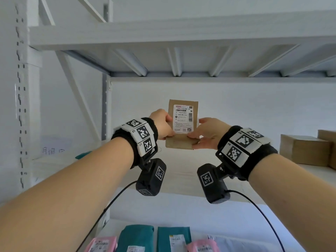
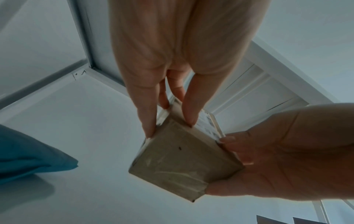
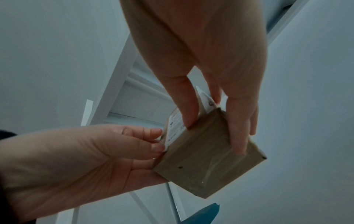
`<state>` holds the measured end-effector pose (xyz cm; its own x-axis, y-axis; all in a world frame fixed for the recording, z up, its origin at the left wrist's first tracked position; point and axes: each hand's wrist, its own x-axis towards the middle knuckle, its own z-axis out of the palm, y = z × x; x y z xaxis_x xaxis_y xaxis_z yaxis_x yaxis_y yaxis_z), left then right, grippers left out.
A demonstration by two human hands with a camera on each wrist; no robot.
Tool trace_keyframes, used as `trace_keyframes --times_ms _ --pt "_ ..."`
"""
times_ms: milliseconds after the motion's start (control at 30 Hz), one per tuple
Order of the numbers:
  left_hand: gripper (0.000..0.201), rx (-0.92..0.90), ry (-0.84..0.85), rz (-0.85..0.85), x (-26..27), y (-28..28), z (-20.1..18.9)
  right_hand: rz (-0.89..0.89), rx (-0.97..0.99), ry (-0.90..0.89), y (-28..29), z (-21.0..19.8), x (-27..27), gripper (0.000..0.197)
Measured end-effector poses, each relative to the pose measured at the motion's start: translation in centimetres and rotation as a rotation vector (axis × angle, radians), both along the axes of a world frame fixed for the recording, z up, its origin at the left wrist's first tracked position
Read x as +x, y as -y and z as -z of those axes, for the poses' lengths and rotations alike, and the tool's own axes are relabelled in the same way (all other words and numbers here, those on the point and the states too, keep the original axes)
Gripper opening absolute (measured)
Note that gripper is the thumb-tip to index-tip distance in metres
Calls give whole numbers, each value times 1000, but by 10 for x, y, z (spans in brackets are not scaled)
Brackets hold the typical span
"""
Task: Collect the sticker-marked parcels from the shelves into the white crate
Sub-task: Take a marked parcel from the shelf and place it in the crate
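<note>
A small brown cardboard parcel (image 1: 183, 142) with a white shipping label facing me is held upright in the air in front of the middle shelf. My left hand (image 1: 164, 124) pinches its left edge, thumb on the front and fingers behind. My right hand (image 1: 200, 135) grips its lower right corner. In the left wrist view my left fingertips (image 2: 149, 133) press the parcel (image 2: 182, 163) while the right hand (image 2: 268, 159) cups its side. The right wrist view shows the right fingers (image 3: 237, 145) on the parcel (image 3: 201, 166), with the left hand (image 3: 95, 159) opposite. No white crate is in view.
Brown cardboard boxes (image 1: 305, 150) stand on the middle shelf at the right, and a teal bag (image 1: 83, 154) lies at its left. Teal mailers (image 1: 136, 239) and pink mailers (image 1: 101, 244) lie on the lower shelf. The upper shelf beam (image 1: 181, 35) hangs overhead.
</note>
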<state>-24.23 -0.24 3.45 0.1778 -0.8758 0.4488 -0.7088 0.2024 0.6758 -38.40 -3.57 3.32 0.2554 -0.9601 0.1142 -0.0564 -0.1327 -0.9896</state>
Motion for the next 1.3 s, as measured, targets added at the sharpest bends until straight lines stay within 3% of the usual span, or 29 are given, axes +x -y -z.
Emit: trace_keyframes --times_ms 100,200,667,867,1300 --pt "44 -35 39 -22 8 3 1 59 -45 -21 -2 0 8 69" --pt "48 -72 68 -37 13 7 1 127 -128 -81 -2 -1 10 84" --pt "51 -143 93 -54 11 26 -4 144 -219 -64 5 -5 5 85" --pt "62 -136 24 -38 11 29 -1 83 -277 -65 7 -3 6 79" --pt "62 -18 -193 69 11 25 1 53 -307 -66 18 -1 -1 82"
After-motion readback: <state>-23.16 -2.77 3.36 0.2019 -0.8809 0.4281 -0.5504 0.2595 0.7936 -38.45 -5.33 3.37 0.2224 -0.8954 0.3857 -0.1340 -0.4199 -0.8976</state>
